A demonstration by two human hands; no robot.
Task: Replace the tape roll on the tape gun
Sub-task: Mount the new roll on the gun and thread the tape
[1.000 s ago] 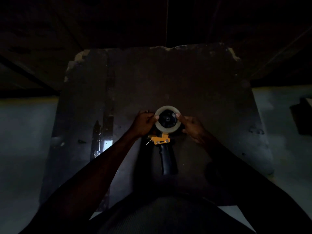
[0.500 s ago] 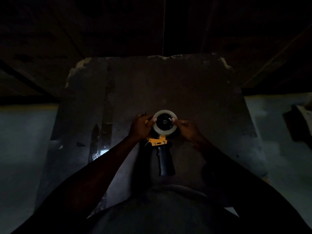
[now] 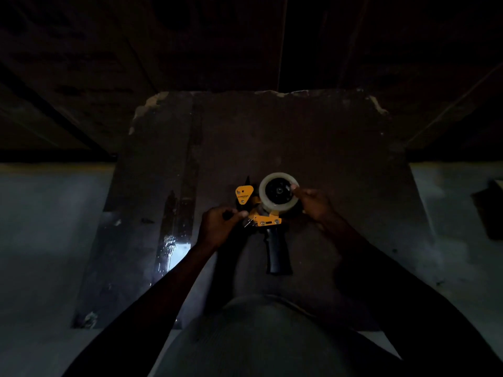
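An orange tape gun (image 3: 265, 218) with a black handle (image 3: 277, 253) lies on a dark worn table (image 3: 340, 148). A clear tape roll (image 3: 278, 192) sits on its black hub. My right hand (image 3: 313, 204) grips the roll's right side, thumb on the rim. My left hand (image 3: 220, 224) pinches something small at the gun's left side, beside the orange frame; what it holds is too dark to tell. The orange front plate (image 3: 244, 194) stands uncovered to the left of the roll.
The scene is very dim. A shiny strip of tape (image 3: 174, 240) runs down the table's left part and glints. Pale floor (image 3: 49, 227) lies on both sides of the table. A dark object (image 3: 490, 210) sits at the far right.
My left hand has slid down and left off the roll, which uncovers the orange front plate. My right hand stays on the roll. The view has shifted slightly.
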